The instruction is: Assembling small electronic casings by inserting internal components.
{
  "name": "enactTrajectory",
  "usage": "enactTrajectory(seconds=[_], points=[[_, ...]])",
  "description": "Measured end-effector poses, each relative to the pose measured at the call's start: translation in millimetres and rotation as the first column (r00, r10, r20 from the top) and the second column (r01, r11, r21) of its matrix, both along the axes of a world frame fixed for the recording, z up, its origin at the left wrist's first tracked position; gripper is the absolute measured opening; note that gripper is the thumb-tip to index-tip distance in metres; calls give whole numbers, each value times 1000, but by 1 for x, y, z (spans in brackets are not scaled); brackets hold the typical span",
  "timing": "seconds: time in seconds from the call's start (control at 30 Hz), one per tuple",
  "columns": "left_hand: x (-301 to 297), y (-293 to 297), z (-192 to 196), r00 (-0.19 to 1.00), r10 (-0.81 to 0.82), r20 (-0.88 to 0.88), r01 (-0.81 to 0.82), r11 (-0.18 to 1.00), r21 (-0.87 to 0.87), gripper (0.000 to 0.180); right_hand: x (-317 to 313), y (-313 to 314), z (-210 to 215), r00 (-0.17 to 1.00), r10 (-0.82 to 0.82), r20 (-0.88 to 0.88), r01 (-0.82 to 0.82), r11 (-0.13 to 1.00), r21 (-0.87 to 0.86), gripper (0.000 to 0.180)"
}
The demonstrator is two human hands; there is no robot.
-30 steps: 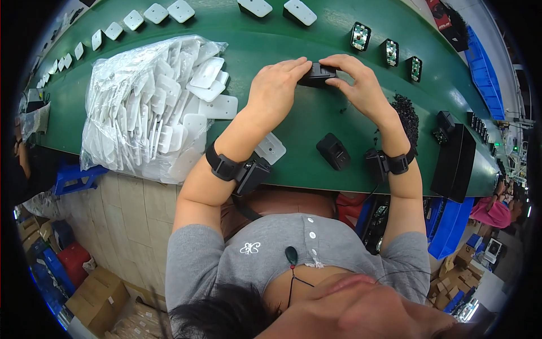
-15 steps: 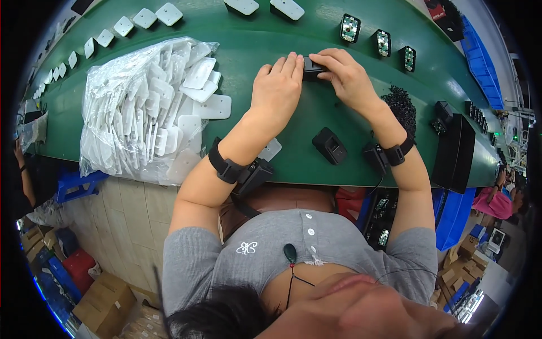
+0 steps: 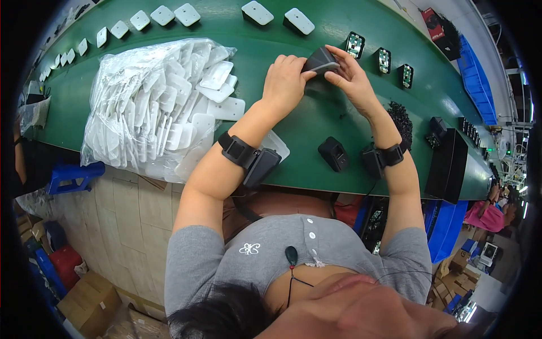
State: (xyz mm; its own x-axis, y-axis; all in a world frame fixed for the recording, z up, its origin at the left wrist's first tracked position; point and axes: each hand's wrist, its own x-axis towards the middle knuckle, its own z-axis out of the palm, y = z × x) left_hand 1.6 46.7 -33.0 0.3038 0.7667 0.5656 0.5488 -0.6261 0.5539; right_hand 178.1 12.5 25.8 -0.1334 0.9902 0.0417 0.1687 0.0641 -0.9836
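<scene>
A black plastic housing point(image 3: 320, 60) with a wedge-like shape is raised and tilted between my two hands at the middle of the green table point(image 3: 305, 121). My left hand point(image 3: 284, 82) pinches its left side with thumb and fingers. On the other side my right hand point(image 3: 351, 74) grips it, index finger along the upper edge and thumb below. Closer to me lies another black housing point(image 3: 333, 154) with an opening in its face. Beyond my right hand stand black housings with green circuit boards point(image 3: 354, 45) inside.
At left, a clear plastic bag point(image 3: 149, 107) spills white plates. White-topped units point(image 3: 186, 14) line the far edge. Right of my right forearm are a heap of small black parts point(image 3: 400, 121) and a tall black box point(image 3: 447, 166). Black devices point(image 3: 262, 166) are strapped to both forearms.
The housing has been lifted and tipped up from lying flat on the table. My left hand has turned from lying over it to pinching its side. The whole view has shifted slightly.
</scene>
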Motion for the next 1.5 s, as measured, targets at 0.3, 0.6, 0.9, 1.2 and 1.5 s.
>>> enactTrajectory(seconds=[0.3,0.6,0.9,1.2,1.5], points=[[7,6,2,988,1,155,29,981,-191,33,29,91,7,958,-68,279,-4,968,250,39],[6,1,0,997,-6,71,12,997,-77,27,68,206,15,552,108,827,-281,958,63,43],[13,2,0,996,-53,76,58,996,-63,21,100,205,-1,627,-45,778,-82,989,124,45],[11,-29,15,970,-234,70,237,970,-49,14,55,-11,34,734,164,659,-309,945,109,22],[6,-32,12,986,-150,-78,151,989,6,13,36,-77,-8,733,-33,680,-193,948,254,14]])
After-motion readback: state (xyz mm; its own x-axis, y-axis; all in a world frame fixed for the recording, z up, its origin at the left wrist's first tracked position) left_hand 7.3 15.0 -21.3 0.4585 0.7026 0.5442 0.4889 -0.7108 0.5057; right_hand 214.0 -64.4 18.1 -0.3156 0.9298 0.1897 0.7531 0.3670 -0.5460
